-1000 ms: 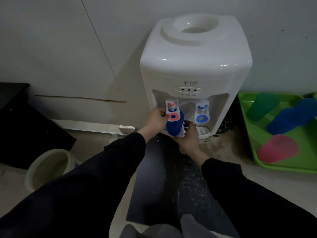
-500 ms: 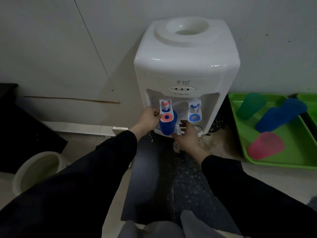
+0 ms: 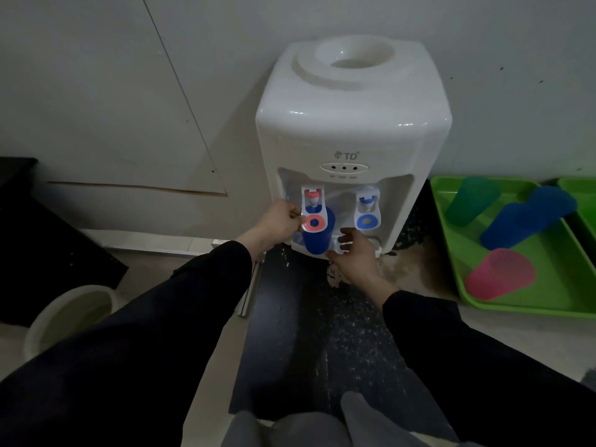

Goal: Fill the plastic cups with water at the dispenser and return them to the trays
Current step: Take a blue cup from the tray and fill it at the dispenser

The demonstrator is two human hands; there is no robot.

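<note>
One blue cup [image 3: 317,235] is in play. It stands upright on the drip tray [image 3: 375,245] of the dispenser [image 3: 351,124], mouth right under the red tap lever [image 3: 312,217], long axis vertical.

Left hand [image 3: 279,222]: fingers curled and pinching the lever's left edge.

Right hand [image 3: 354,256]: just right of the cup, level with its lower half. Fingers [image 3: 343,237] are loosely curled and spread, holding nothing. Can't resolve whether the thumb side brushes the cup's base.

Key relation: the cup sits between the two hands, just left of the right fingertips. The right hand is the free one and the nearer.

My read: the next grab is a short leftward close around the cup wall, then out from under the tap with the axis kept vertical, then right to the green tray [image 3: 503,306]. No stream or water level is visible, so I can't judge how full it is.

In the tray, a green cup [image 3: 472,200], a spare blue cup [image 3: 529,221] and a pink cup [image 3: 500,274] all lie on their sides.

Diff vs 1 s ago:
- Right hand was wrapped on the cup then, was loosening at 0.5 s, and is off it now.
- Left hand is unchanged on the lever.
- Cup is in the same spot under the tap.
</note>
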